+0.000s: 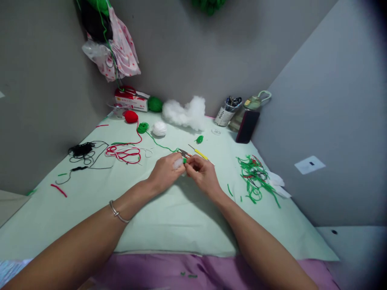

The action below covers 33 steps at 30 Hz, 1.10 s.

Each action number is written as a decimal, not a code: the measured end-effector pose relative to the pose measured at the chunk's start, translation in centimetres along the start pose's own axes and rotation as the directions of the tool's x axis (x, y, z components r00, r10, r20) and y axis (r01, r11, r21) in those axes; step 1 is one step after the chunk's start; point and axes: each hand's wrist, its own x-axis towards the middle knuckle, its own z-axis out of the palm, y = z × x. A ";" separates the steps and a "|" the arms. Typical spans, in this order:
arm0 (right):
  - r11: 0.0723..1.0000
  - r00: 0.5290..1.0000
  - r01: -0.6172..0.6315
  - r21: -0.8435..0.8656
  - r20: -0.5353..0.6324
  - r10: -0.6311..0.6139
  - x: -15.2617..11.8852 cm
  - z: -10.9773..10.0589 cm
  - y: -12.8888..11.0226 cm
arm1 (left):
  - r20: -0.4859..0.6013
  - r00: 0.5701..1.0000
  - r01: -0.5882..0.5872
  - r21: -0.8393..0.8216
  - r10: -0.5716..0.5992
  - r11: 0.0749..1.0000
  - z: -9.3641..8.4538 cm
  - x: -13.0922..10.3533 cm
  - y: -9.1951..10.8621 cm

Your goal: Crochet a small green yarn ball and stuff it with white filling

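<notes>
Near the middle of the table, my left hand (165,171) is closed around a small piece with white stuffing (178,163) and a bit of green yarn (184,160) at its right side. The fingertips of my right hand (202,173) pinch at that green part, touching the left hand's fingers. Green yarn (160,144) runs from a small loose ball (143,127) toward the held piece. Just behind the hands lie scissors (184,152), partly hidden, and a yellow-handled hook (200,154). A small green piece (199,139) rests behind them.
At the back stand a box (131,101), white stuffing (185,112), a pen cup (226,113), a bottle (252,103) and a phone (248,127). Red yarn (123,154) and black yarn (81,150) lie left; green scraps (255,177) lie right.
</notes>
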 end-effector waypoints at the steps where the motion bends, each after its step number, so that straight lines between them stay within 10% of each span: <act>1: 0.999 1.000 0.008 -0.034 -0.023 -0.009 0.0 0.1 0.0 | -0.023 1.000 -0.008 0.018 0.008 1.000 0.0 0.0 0.2; 15: 0.998 0.992 -0.029 -0.061 0.124 0.036 0.5 -1.0 -0.5 | 0.006 0.979 0.183 -0.477 -0.205 0.860 0.3 0.3 0.1; 18: 0.994 0.967 -0.057 0.091 0.254 0.032 0.4 -0.7 -0.9 | 0.092 0.972 0.228 -0.584 -0.216 0.779 1.1 -0.2 0.2; 24: 0.987 0.989 -0.089 0.137 0.127 0.071 0.7 -0.9 -0.5 | 0.320 0.938 0.334 -0.743 -0.130 0.581 0.8 -0.7 0.6; 33: 0.979 0.993 -0.116 0.165 0.033 0.112 0.9 -1.6 -0.6 | 0.099 0.984 0.178 -0.566 -0.148 0.805 -1.2 1.0 -1.0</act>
